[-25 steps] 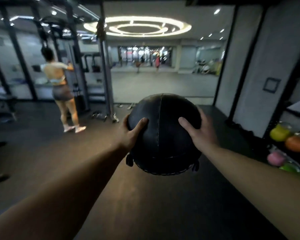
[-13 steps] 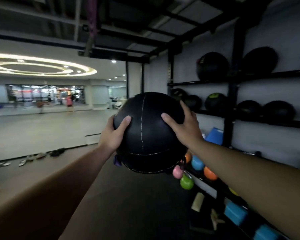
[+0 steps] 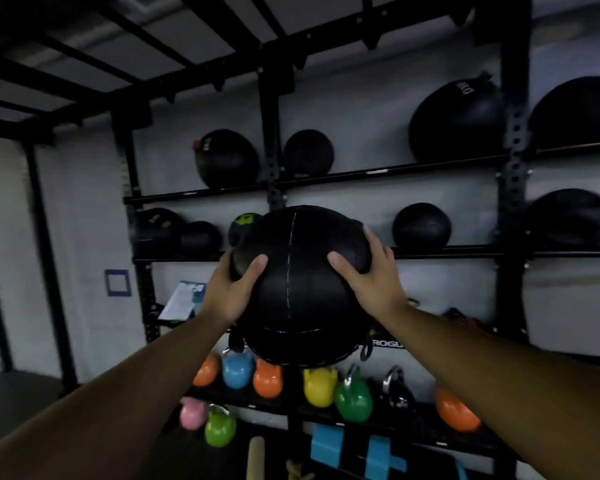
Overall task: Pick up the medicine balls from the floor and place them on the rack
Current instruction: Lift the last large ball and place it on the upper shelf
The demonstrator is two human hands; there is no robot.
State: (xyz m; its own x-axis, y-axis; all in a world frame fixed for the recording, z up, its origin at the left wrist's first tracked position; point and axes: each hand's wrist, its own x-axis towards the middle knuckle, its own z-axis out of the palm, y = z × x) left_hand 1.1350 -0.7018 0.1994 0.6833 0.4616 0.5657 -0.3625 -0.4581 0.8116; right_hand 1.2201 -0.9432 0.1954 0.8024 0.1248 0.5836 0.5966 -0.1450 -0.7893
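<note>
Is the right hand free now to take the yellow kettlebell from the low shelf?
Probably not. The right hand is pressed on the side of the black medicine ball, sharing its hold with the left hand. The yellow kettlebell sits below the ball, unblocked, but letting go would likely drop the ball.

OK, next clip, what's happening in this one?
A person is holding a black medicine ball up in front of a wall rack, with the left hand and right hand gripping its two sides. The ball is not on a shelf yet. Other black balls already sit on the rack's two upper shelves, and coloured kettlebells line the shelf lower down.
</note>
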